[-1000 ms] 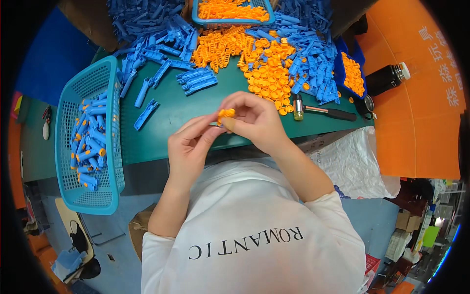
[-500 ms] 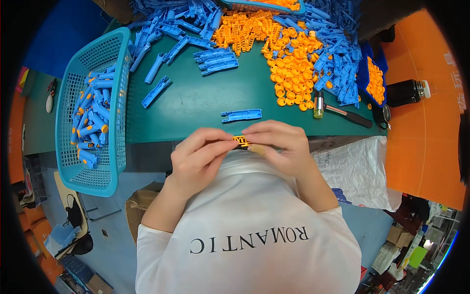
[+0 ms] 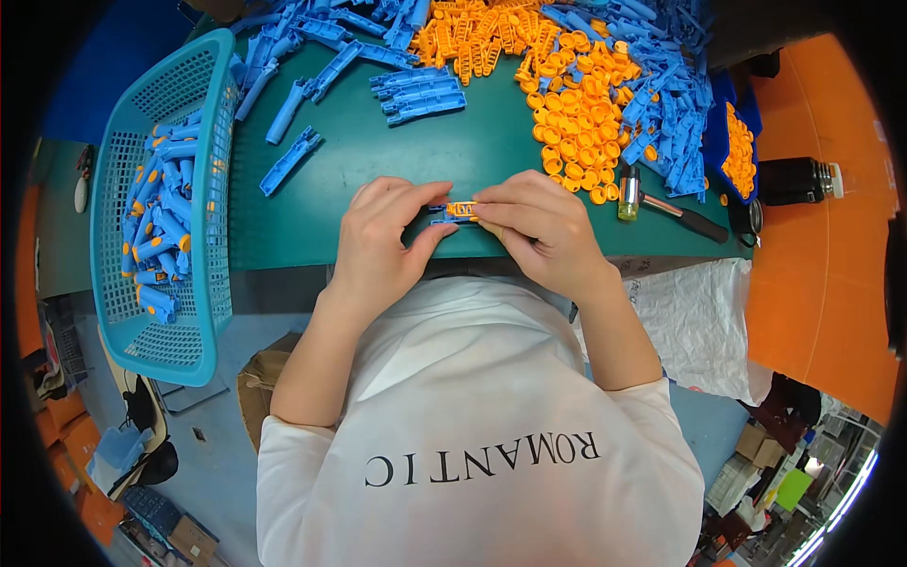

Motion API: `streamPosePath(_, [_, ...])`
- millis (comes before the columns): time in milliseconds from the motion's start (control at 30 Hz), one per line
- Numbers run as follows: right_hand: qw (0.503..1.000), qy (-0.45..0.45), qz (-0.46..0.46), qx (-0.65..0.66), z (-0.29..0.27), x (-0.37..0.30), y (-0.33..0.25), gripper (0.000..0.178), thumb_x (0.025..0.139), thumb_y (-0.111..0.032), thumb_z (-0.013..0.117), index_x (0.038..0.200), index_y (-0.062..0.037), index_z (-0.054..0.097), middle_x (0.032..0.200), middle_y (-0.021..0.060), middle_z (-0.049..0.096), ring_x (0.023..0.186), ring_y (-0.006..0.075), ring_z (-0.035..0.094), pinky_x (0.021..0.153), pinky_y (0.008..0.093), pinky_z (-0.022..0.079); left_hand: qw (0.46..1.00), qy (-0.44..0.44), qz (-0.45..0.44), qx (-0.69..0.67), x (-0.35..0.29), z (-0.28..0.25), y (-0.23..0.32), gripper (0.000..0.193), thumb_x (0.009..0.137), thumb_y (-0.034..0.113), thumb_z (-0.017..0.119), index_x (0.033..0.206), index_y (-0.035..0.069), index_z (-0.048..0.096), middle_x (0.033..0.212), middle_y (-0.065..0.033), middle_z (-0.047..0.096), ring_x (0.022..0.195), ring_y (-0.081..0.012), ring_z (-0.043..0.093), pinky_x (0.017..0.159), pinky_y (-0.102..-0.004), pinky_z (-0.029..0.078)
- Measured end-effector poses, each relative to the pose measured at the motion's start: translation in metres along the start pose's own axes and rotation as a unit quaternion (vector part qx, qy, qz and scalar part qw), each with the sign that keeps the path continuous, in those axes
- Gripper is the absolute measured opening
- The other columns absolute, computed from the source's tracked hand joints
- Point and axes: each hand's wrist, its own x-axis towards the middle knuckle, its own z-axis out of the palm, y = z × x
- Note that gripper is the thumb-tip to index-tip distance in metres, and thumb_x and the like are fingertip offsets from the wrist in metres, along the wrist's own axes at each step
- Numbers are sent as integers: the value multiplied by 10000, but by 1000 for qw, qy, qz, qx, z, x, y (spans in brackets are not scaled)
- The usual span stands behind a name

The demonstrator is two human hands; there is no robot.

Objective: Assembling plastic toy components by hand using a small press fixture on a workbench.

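Over the front edge of the table, both my hands meet at a blue plastic half-shell (image 3: 440, 220). A small orange slotted insert (image 3: 461, 209) lies against it, seemingly in its hollow. My left hand (image 3: 376, 236) is closed, with thumb and index finger at the shell's left end. My right hand (image 3: 543, 224) pinches the right end of the orange insert, fingers bent together. Its fingers hide the right part of both pieces, so how far the insert sits in the shell cannot be made out.
At left stands a turquoise basket (image 3: 219, 283) holding blue-and-orange tubes. Blue half-shells (image 3: 419, 96) lie beyond my hands. Piles of orange inserts (image 3: 472, 42), orange caps (image 3: 576, 132) and blue parts (image 3: 671, 123) cover the far side. A hammer (image 3: 685, 217) and black bottle (image 3: 798, 181) are at right.
Both hands have moved forward from near my shirt to the table, carrying the orange insert onto the blue half-shell that lay there. My left hand now grips the shell. The view has shifted slightly.
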Motion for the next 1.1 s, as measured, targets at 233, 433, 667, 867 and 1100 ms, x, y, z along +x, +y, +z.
streamPosePath(233, [1000, -5, 0, -2, 3, 2, 1, 197, 786, 36, 774, 974, -24, 766, 1012, 98, 755, 862, 275, 673, 739, 350, 550, 1000, -7, -9, -4, 2, -1, 0, 392, 747, 74, 845, 1121, 50, 731, 939, -53, 760, 879, -237, 648, 779, -344, 518])
streamPosePath(433, [1000, 6, -10, 4, 5, 1, 3, 177, 793, 30, 774, 961, -24, 764, 1016, 93, 756, 855, 275, 665, 738, 348, 549, 1000, -1, -17, -24, 1, 0, 0, 393, 762, 95, 828, 1137, 64, 714, 936, -47, 747, 878, -258, 643, 816, -390, 505])
streamPosePath(667, [999, -5, -23, -33, 6, 0, 0, 195, 790, 26, 776, 979, -16, 754, 1049, 97, 749, 878, 283, 653, 733, 351, 546, 1000, 4, 18, -10, 5, 0, 2, 320, 765, 65, 812, 1076, 98, 746, 913, -33, 734, 857, -247, 632, 791, -382, 512])
streamPosePath(867, [994, 8, 10, -105, 5, -15, -8, 338, 809, -30, 762, 1145, -53, 732, 1210, 82, 719, 1085, 302, 614, 930, 417, 486, 995, 12, 86, 39, 3, 3, -1, 250, 749, 11, 800, 976, 115, 784, 888, -31, 711, 826, -243, 621, 711, -359, 530])
streamPosePath(1100, [978, 4, 60, -201, 22, -34, -20, 438, 884, -132, 713, 1319, -106, 663, 1399, 49, 638, 1324, 290, 538, 1180, 543, 245, 996, -1, 83, 40, 8, 1, 4, 218, 749, -6, 807, 947, 79, 772, 898, -50, 716, 807, -251, 624, 688, -354, 529])
